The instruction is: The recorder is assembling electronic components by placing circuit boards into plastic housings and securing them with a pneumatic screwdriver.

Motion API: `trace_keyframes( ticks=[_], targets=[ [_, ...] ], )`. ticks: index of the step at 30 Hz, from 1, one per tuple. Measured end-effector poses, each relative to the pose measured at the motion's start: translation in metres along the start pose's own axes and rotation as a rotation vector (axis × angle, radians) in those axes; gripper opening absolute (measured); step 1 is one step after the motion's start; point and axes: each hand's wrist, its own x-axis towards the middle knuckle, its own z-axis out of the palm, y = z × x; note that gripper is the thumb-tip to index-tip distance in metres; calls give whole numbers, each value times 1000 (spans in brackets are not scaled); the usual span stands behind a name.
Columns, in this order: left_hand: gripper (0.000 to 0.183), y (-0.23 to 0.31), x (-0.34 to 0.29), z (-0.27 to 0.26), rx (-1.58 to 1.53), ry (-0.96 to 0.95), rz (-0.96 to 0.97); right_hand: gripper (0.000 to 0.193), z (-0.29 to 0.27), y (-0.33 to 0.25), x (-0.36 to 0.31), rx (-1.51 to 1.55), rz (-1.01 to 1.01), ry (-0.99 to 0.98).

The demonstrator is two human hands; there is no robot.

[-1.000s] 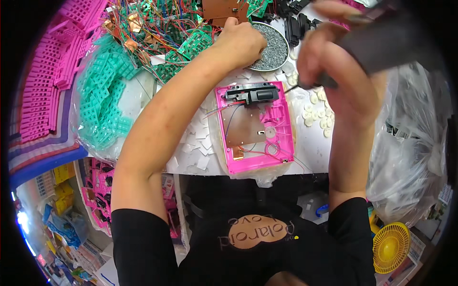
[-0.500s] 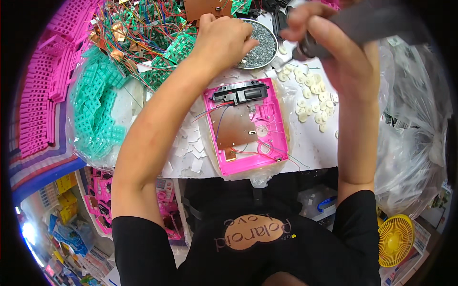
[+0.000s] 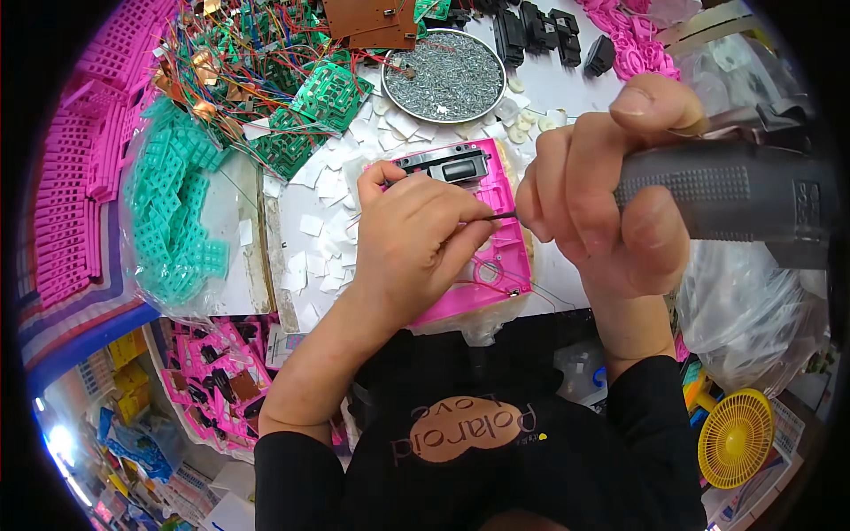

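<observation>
My right hand (image 3: 611, 199) grips a dark grey power screwdriver (image 3: 699, 190), held sideways above the right of the table. Its thin bit (image 3: 505, 216) points left and meets the fingertips of my left hand (image 3: 412, 239). Thumb and forefinger there are pinched together; whatever lies between them is too small to make out. Below this hand lies an open pink plastic casing (image 3: 506, 181), partly covered. A black plastic module (image 3: 460, 168) sits along the casing's far side, and thin wires trail near its near right corner.
Beyond the casing stands a round metal dish (image 3: 506, 81) full of small screws (image 3: 443, 80). Wired green circuit boards (image 3: 328, 93) pile up at far left, near teal plastic pieces (image 3: 177, 212). White paper squares (image 3: 310, 226) lie scattered. Black blocks (image 3: 540, 31) line the far edge.
My left hand has come back from the screw dish to above the casing, fingers pinched. My right hand has lowered the screwdriver, and its bit now meets the left fingertips.
</observation>
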Motion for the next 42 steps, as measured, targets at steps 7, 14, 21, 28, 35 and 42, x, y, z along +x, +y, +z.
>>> trace_keyframes(
  ticks=[7,14,21,28,35,42],
  targets=[
    [23,-2,11,-2,251,56,-35,42,7,9,0,-137,-26,194],
    [24,-25,9,2,429,-26,-56,34,-26,47,12,-190,1,309],
    [26,-28,7,4,411,-15,-37,16,-15,61,10,-410,141,434],
    [33,-43,18,-7,111,-290,-127,31,-34,36,43,-134,523,98],
    [49,36,-36,-149,30,-80,-447,47,-198,-63,6,-1090,531,352],
    [55,-9,-262,-327,282,-532,-1020,42,-312,-74,-22,-2142,1270,-134]
  ],
)
